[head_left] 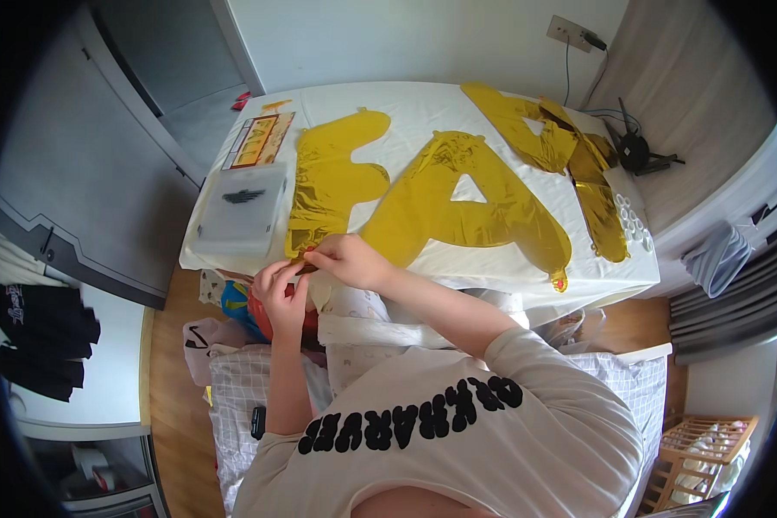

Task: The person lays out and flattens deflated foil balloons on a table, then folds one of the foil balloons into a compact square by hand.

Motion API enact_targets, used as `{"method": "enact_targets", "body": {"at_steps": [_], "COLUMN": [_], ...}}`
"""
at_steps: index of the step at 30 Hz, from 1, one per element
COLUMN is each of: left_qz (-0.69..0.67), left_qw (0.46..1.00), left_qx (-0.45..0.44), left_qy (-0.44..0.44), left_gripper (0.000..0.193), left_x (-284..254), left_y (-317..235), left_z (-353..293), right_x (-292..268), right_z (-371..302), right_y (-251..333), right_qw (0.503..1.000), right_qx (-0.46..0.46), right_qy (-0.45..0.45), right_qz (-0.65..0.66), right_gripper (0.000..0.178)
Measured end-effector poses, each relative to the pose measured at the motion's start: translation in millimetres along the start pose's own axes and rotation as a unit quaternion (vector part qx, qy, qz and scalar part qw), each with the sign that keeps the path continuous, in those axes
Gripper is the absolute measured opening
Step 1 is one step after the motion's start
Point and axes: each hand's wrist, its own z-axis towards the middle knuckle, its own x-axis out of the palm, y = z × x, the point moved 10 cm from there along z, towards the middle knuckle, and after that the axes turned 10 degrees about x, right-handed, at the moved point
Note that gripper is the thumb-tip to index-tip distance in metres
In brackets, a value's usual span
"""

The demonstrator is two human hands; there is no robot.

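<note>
we are pinching the near end of the gold letter balloon [332,186] with both hands [319,268] at the table's [509,268] near edge; its long axis is running away from us.

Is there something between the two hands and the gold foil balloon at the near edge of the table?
Nothing visible. The left hand and right hand already touch the bottom tip of the leftmost gold letter balloon at the table edge.

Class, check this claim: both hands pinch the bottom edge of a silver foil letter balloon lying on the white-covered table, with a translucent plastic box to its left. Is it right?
One detail is wrong: the foil letter balloon is gold, not silver, as the head view shows. The rest stands: the left hand and right hand pinch its bottom edge on the white-covered table, with the translucent plastic box to its left.
</note>
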Motion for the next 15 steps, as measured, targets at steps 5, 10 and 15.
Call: {"method": "enact_targets", "body": {"at_steps": [5, 10, 15], "left_qz": [-0.006, -0.031, -0.095], "left_qw": [1.0, 0.999, 0.991], "left_qx": [0.013, 0.018, 0.016], "left_qy": [0.011, 0.036, 0.089], "left_gripper": [0.021, 0.021, 0.024], "left_x": [6, 9, 18], "left_y": [-1, 15, 15], "left_z": [2, -7, 2], "right_x": [-11, -75, -268], "right_z": [-2, -16, -46], "right_y": [4, 13, -67], "right_qw": [0.997, 0.994, 0.959], "right_qx": [-0.074, -0.078, 0.073], "right_qy": [0.003, -0.025, -0.212], "right_qz": [-0.018, -0.077, -0.174], "right_gripper": [0.027, 0.039, 0.03]}}
